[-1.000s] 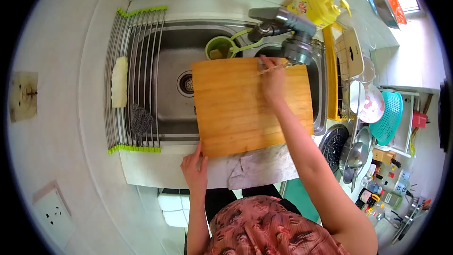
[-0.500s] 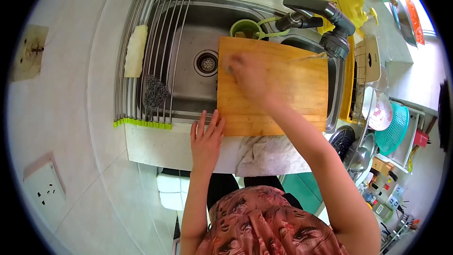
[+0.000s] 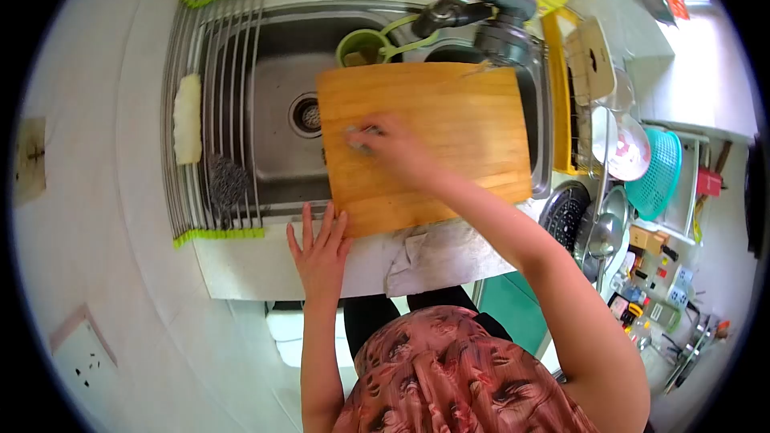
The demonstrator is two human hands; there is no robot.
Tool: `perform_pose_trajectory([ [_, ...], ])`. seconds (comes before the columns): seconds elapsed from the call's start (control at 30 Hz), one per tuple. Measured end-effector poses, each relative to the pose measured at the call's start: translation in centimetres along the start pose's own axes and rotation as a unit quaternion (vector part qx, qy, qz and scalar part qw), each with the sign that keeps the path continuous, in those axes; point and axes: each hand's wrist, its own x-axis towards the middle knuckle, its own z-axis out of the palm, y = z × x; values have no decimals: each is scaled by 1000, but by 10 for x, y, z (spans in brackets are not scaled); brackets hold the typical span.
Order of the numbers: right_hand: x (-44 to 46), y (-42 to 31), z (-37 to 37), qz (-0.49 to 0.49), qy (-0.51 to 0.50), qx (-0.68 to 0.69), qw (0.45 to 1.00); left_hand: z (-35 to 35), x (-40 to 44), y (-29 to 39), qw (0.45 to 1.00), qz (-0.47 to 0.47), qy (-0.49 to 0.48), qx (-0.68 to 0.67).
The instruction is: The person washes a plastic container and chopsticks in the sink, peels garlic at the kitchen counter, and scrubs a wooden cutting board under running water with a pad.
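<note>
A wooden cutting board (image 3: pixel 449 144) lies across the sink, covering much of its right side. My right hand (image 3: pixel 381 140), slightly blurred, is closed on a small greyish wad (image 3: pixel 362 137) pressed against the board's left half; its exact kind is unclear. With fingers spread, my left hand (image 3: pixel 321 244) rests at the board's near left corner, fingertips touching its edge and the sink rim. Behind the board sits a green handled cup (image 3: pixel 361 46) with something brownish inside. The grey faucet (image 3: pixel 481 8) reaches over the board's back right, where a thin clear streak shows.
A roll-up drying rack (image 3: pixel 216 112) spans the sink's left end, holding a pale yellow strip (image 3: pixel 188 118) and a steel wool scrubber (image 3: pixel 228 183). A grey cloth (image 3: pixel 433 256) lies on the front counter edge. Dishes and a turquoise colander (image 3: pixel 654 174) stand at right.
My right hand has moved toward the near side of the board with the wad. My left hand stays by the corner. The whole view has shifted, with the board appearing slightly tilted.
</note>
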Motion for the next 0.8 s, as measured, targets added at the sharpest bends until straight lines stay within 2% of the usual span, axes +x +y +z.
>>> perform_pose_trajectory([
  [0.07,-6,39,-43,55,107,-100,988,4,-1,2,1000,1,2,5],
  [0.13,-10,82,-82,94,242,-85,962,1,0,4,1000,-5,-6,10],
  [0.23,1,82,-74,100,324,-137,931,-6,7,9,1000,7,2,2],
  [0.3,9,48,-28,126,298,-152,934,-16,30,18,1000,12,-12,0],
  [0.33,17,57,5,59,261,-166,949,-19,47,23,1000,16,-17,-1],
  [0.4,15,8,10,-10,191,-136,972,-14,86,30,999,37,-33,-11],
  [0.5,-10,17,-40,71,181,-113,974,-2,108,26,996,62,-52,22],
  [0.57,-43,75,-82,148,251,-204,935,-1,111,26,995,64,-56,43],
  [0.63,-80,94,-124,230,302,-319,869,-6,101,26,995,60,-62,51],
  [0.7,-106,115,-137,232,343,-304,858,-9,86,26,995,49,-75,52],
  [0.77,-104,120,-125,215,356,-194,889,-12,66,23,994,37,-84,57],
  [0.8,-97,116,-120,202,356,-183,894,-13,51,22,994,28,-86,61],
])
